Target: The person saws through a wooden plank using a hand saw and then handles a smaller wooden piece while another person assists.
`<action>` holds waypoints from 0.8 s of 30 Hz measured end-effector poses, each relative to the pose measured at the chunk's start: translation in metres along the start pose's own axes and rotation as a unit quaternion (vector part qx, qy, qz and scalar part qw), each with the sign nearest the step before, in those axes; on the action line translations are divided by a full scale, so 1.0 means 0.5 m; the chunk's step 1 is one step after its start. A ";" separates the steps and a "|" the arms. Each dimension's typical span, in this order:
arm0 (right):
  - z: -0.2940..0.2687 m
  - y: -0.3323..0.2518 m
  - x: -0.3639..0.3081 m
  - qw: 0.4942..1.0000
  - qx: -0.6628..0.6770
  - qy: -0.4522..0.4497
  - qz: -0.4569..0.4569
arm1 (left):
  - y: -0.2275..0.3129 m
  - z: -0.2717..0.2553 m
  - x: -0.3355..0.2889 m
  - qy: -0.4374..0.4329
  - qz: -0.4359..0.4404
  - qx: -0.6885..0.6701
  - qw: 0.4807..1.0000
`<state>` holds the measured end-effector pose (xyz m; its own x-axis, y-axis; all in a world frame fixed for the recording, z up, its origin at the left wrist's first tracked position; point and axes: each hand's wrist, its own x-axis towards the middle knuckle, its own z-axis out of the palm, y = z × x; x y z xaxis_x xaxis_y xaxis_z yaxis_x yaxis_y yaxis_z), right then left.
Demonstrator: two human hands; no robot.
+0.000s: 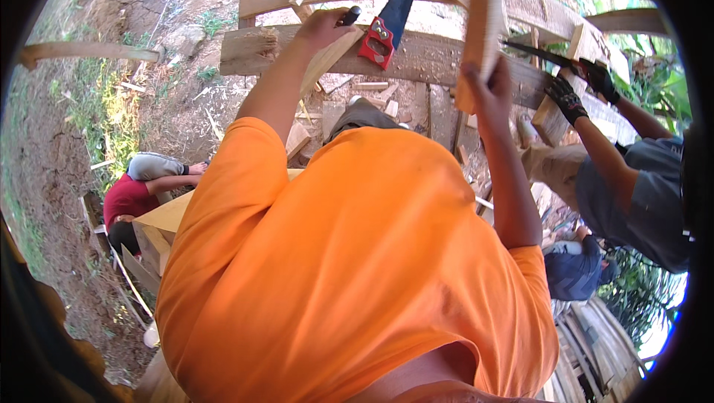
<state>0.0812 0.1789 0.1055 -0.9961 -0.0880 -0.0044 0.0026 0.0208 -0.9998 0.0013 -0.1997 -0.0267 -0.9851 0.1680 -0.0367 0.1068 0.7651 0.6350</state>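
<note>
My left hand (324, 29) is closed around a dark, round-ended tool handle (351, 16); the rest of that tool is hidden, so its kind does not show. Under this hand a piece of wood (327, 65) slants across the bench edge. In my right hand (491, 89) a length of board (480, 20) stands up over the bench, smeared by motion. Between my hands a hand saw (394, 20) with a red handle and dark blade lies across the rough bench planks (439, 57).
At the right, a co-worker's gloved hands (576, 90) hold a dark-bladed saw (532, 52) at a timber (554, 120). A person in red (130, 198) crouches at left, another in dark blue (573, 269) at lower right. Wood offcuts (297, 139) litter the ground below the bench.
</note>
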 end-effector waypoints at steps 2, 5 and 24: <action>0.032 -0.109 0.003 0.990 0.028 0.088 -0.109 | -0.015 -0.004 -0.010 0.018 0.009 -0.003 1.000; 0.081 -0.128 0.021 0.962 0.079 0.133 -0.224 | 0.006 -0.011 -0.019 0.015 0.024 -0.020 0.999; 0.051 -0.129 0.079 0.990 -0.104 0.002 -0.099 | -0.002 -0.015 -0.041 0.018 0.005 -0.030 0.999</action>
<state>0.0438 0.1485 0.1693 -0.9755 -0.1063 0.1926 -0.2112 0.2075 -0.9552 0.0205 -0.2083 -0.0209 -0.9883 0.1522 -0.0036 0.1092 0.7251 0.6800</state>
